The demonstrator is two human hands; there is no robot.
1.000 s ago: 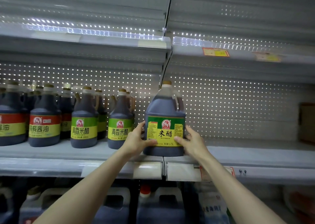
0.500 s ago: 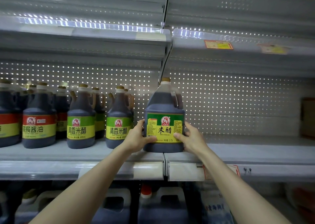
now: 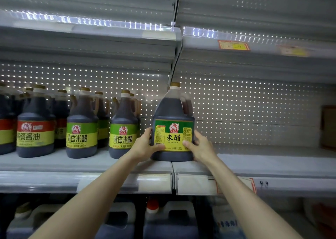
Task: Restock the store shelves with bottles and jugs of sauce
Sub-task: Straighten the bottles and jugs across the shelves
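Observation:
A large dark rice vinegar jug [image 3: 173, 115] with a green and yellow label stands upright on the grey middle shelf [image 3: 254, 164], over the seam between two shelf sections. My left hand [image 3: 144, 145] grips its lower left side, thumb across the label's bottom. My right hand [image 3: 201, 146] grips its lower right side, thumb on the label's front. To the left stand smaller green-labelled vinegar bottles [image 3: 122, 126] and red-labelled soy sauce bottles [image 3: 35, 124].
The upper shelf [image 3: 91, 33] overhangs just above the bottle tops, with price tags [image 3: 233, 45] on its right rail. Right of the jug the middle shelf is bare up to a brown box [image 3: 328, 127]. Big jugs [image 3: 169, 220] fill the lower shelf.
The jug has slid slightly further back on the shelf with both hands still around it. The view has shifted a little to the left.

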